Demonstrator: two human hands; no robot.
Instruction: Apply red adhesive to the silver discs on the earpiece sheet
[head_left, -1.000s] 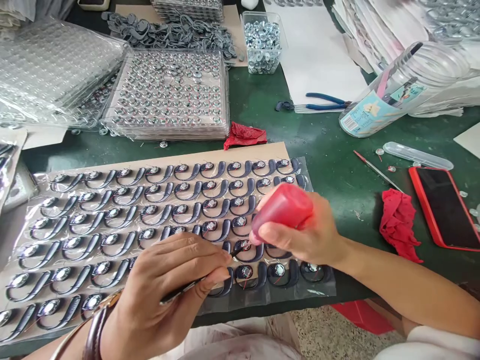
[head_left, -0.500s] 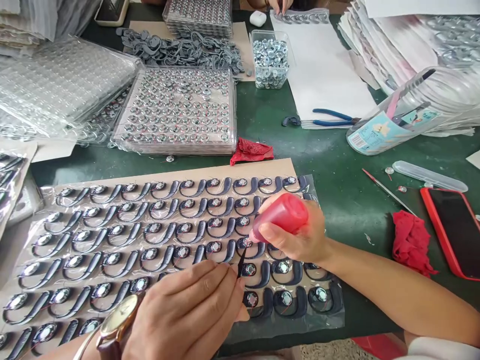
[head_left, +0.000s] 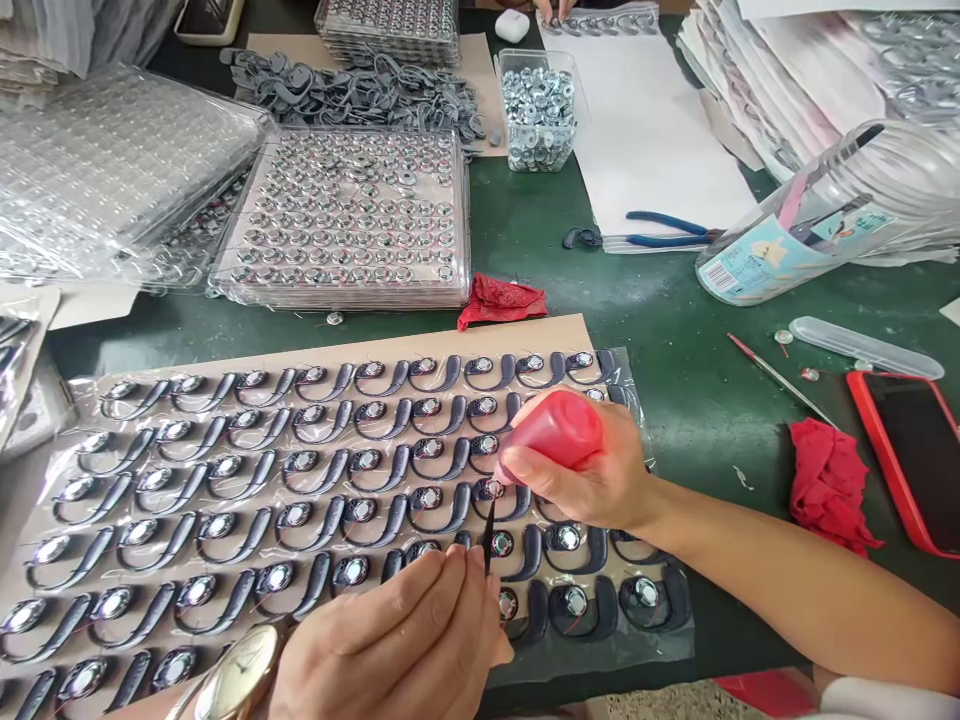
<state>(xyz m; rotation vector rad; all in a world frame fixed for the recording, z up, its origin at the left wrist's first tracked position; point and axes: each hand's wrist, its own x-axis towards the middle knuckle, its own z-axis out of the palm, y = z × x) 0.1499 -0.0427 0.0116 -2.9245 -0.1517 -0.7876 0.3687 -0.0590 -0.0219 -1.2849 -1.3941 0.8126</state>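
Observation:
My right hand [head_left: 577, 470] is wrapped round a red squeeze bottle [head_left: 559, 430], tipped so its nozzle points down and left. The nozzle meets a small round speaker [head_left: 491, 488] seated in a dark curved earhook shell. In my left hand [head_left: 397, 640], the fingers pinch a slim black pointed tool [head_left: 489, 535], mostly hidden by the fingers; its tip comes up close below that speaker. Rows of the same dark shells, each with a round silver speaker [head_left: 574, 600] and thin wires, lie on a clear plastic sheet [head_left: 585, 655] over brown card.
Behind stand a tray of speakers [head_left: 352, 220], a heap of grey parts [head_left: 360, 100] and a tub of metal discs [head_left: 538, 110]. Blue-handled pliers [head_left: 667, 240], a tilted clear jar [head_left: 795, 230], red cloth [head_left: 829, 485] and a phone [head_left: 911, 460] lie rightward. Another person's hands [head_left: 555, 10] are at the top.
My left hand has shifted slightly right and down, its black tool now steeper. The bottle has moved a little left, its nozzle staying at the same speaker. The view has shifted slightly.

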